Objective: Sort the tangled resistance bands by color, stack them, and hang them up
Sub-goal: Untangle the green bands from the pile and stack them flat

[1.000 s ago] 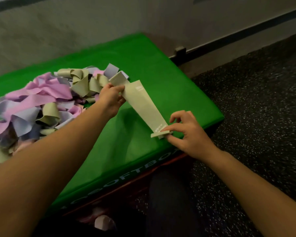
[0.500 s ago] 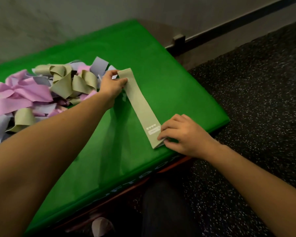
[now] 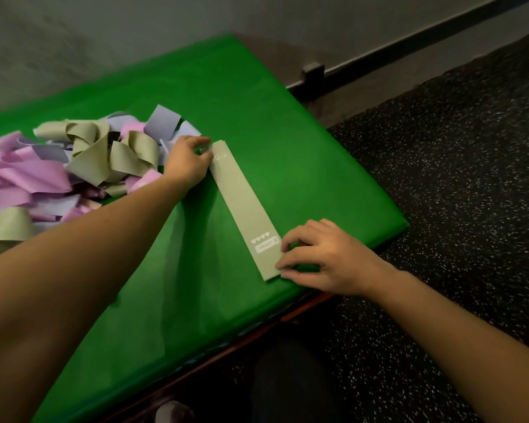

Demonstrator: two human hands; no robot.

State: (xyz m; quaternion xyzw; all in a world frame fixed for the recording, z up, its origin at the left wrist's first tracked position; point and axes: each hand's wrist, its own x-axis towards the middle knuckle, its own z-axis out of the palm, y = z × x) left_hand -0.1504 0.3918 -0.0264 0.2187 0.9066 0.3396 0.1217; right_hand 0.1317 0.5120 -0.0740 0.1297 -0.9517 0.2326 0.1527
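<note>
A sage-green resistance band (image 3: 245, 206) lies flat and straight on the green soft box (image 3: 257, 111), with a white label near its near end. My left hand (image 3: 187, 161) pinches its far end. My right hand (image 3: 321, 257) presses fingertips on its near end by the box edge. To the left sits a tangled pile of bands (image 3: 58, 175) in pink, lilac and sage green.
The box's right and near edges drop to a dark speckled rubber floor (image 3: 440, 193). A grey wall with a black rail (image 3: 394, 47) runs behind. My dark trouser leg (image 3: 287, 386) shows below the box edge.
The green band was held lifted and slanting between both hands; now it lies flat on the box, with both hands lowered onto its ends.
</note>
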